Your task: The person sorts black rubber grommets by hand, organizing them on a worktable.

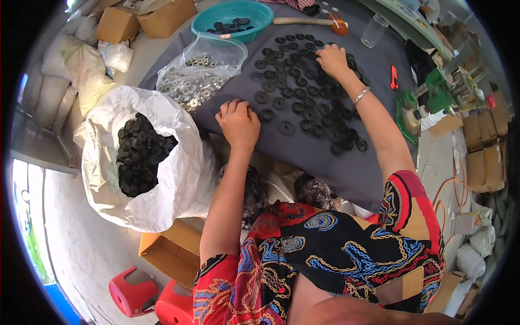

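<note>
The left hand (238,123) lies knuckles-up on the near left part of the dark cloth (346,173), fingers curled loosely under; whether anything sits beneath them cannot be told. Just right of its fingertips lies one black rubber disc (267,115), apart from the hand.

The right hand (332,59) reaches to the far side of the cloth, palm down, fingers spread a little and pressing on the far rows of the black discs (303,97); it grips nothing that can be seen. A metal bangle (361,95) circles that wrist.

The discs are laid flat in loose rows over the middle of the cloth, running from the far edge down toward its near right side, where they bunch closer together.

At the cloth's left edge sits a clear plastic bag (201,76) of small metal washers. Further left of the cloth stands a big white sack (179,179), open at the top and filled with more black discs. At the far edge of the cloth rests a teal plastic basin (206,19) holding a few discs, with a wooden-handled hammer (306,21) and a clear plastic cup (374,31) to its right. An orange cutter (394,77) lies on the cloth's right part, and green metal tools (433,95) stand just off its right edge.
</note>
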{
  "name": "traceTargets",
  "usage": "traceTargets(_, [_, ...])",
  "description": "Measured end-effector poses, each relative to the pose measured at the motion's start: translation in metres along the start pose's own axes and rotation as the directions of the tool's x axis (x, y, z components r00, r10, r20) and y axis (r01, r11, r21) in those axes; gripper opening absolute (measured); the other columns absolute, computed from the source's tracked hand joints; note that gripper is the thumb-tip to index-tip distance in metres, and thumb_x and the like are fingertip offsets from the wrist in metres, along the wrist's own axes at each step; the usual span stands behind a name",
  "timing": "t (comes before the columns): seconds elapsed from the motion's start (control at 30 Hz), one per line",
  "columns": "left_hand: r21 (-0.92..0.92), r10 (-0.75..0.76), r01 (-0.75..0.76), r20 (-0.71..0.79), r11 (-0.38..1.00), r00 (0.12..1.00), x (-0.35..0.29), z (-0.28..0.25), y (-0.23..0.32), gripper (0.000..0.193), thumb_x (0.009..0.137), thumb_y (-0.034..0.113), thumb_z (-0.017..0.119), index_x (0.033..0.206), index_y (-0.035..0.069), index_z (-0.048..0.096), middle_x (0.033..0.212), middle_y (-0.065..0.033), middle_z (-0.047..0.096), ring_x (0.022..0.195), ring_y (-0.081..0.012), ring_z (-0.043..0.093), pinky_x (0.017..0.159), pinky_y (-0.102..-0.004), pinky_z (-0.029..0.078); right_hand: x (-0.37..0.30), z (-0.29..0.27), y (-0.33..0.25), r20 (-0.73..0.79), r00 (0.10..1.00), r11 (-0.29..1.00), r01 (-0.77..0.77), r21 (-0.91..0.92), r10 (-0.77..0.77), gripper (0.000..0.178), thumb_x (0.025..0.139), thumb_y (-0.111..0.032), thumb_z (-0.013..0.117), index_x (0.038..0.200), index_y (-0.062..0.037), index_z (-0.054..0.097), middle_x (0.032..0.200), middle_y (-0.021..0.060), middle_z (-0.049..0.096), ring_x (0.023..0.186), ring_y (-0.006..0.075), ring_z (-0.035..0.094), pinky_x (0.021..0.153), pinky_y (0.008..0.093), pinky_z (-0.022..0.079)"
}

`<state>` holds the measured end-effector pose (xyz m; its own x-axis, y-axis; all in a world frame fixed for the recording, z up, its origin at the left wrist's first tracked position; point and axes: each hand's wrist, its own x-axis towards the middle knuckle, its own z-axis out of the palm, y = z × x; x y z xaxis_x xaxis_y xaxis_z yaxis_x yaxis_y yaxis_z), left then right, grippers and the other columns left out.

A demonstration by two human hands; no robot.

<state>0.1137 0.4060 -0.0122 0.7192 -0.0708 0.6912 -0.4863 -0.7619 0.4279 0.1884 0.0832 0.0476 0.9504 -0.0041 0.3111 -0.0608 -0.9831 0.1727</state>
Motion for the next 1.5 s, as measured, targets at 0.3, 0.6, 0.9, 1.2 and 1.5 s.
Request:
traceTargets(0.3, [-0.021, -0.007, 0.007, 0.009, 1.0, 1.0, 0.005, 0.004, -0.001, 0.012, 0.073, 0.008, 0.063, 0.085, 0.005, 0.066, 0.1, -0.0096, 0.067, 0.103, -0.0295, 0.057, 0.088, -0.0447, 0.04, 0.028, 0.007, 0.03, 0.075, 0.984, 0.986, -0.165, 0.01, 0.164, 0.021, 0.083, -0.025, 0.066, 0.102, -0.0157, 0.072, 0.106, 0.009, 0.064, 0.108, 0.0278, 0.055, 0.087, 0.046, 0.041])
traceTargets(0.6, [-0.024, 0.001, -0.001, -0.006, 1.0, 1.0, 0.001, 0.001, -0.003, 0.013, 0.072, 0.008, 0.064, 0.084, 0.005, 0.066, 0.102, -0.0102, 0.066, 0.105, -0.0309, 0.056, 0.088, -0.0459, 0.04, 0.01, 0.006, 0.001, 0.202, 0.978, 0.998, 0.049, 0.043, -0.057, 0.029, 0.079, -0.038, 0.068, 0.093, -0.0132, 0.074, 0.091, 0.0104, 0.07, 0.095, 0.0311, 0.063, 0.082, 0.0467, 0.045])
traceTargets(0.9, [-0.024, -0.005, 0.005, 0.006, 1.0, 1.0, -0.002, -0.002, 0.002, 0.014, 0.072, 0.008, 0.064, 0.085, 0.005, 0.065, 0.103, -0.0098, 0.066, 0.104, -0.0309, 0.056, 0.088, -0.0457, 0.04, 0.008, 0.017, 0.009, 0.142, 0.985, 0.995, 0.098, 0.007, -0.098, 0.016, 0.081, -0.019, 0.061, 0.077, -0.0072, 0.07, 0.08, 0.0144, 0.069, 0.078, 0.0321, 0.067, 0.079, 0.0473, 0.044])
traceTargets(1.2, [-0.019, -0.014, 0.015, 0.028, 1.0, 0.999, 0.007, 0.004, -0.003, 0.012, 0.073, 0.008, 0.063, 0.084, 0.005, 0.065, 0.102, -0.0089, 0.066, 0.103, -0.0304, 0.057, 0.088, -0.0449, 0.04, 0.021, 0.017, 0.023, -0.031, 0.999, 0.926, -0.004, 0.376, 0.017, 0.02, 0.087, -0.018, 0.055, 0.097, -0.0065, 0.068, 0.089, 0.0174, 0.069, 0.087, 0.036, 0.065, 0.078, 0.0469, 0.05])
traceTargets(1.5, [0.003, 0.004, -0.004, 0.002, 1.0, 1.0, 0.002, 0.002, -0.002, 0.011, 0.074, 0.009, 0.063, 0.085, 0.007, 0.066, 0.1, -0.0064, 0.067, 0.101, -0.0279, 0.058, 0.087, -0.0416, 0.041, 0.019, 0.02, -0.003, -0.068, 0.998, 0.976, 0.0, 0.216, 0.015, 0.023, 0.087, -0.011, 0.055, 0.103, -0.0122, 0.071, 0.107, 0.0068, 0.066, 0.105, 0.0274, 0.057, 0.091, 0.045, 0.039])
